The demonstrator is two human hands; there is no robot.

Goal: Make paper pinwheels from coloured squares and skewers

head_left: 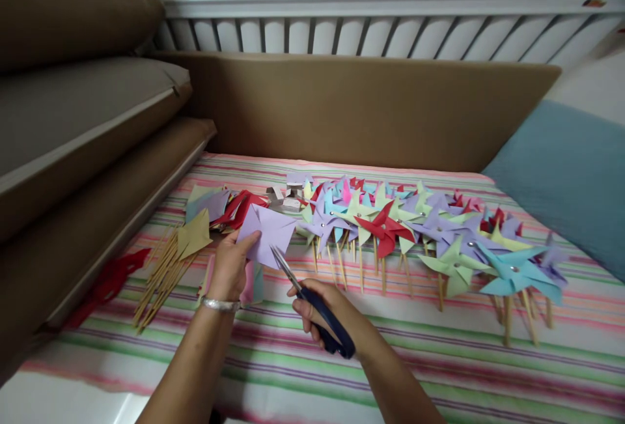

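My left hand point(229, 266), with a silver bracelet at the wrist, pinches a lilac paper square point(268, 232) and holds it up over the striped sheet. My right hand point(322, 313) grips blue-handled scissors point(312, 297), whose blades point up and left into the square's lower edge. Just left of the hands lie a yellow-green paper piece point(194, 234) and a bundle of thin wooden sticks point(163, 274). Pink and teal papers lie under my left hand.
Several finished paper pinwheels point(415, 235) on sticks cover the striped sheet point(439, 359) to the right. Red paper scraps point(110, 281) lie at the left edge beside stacked brown cushions point(73, 137). A blue pillow point(566, 176) sits at the right, a brown board point(361, 111) behind.
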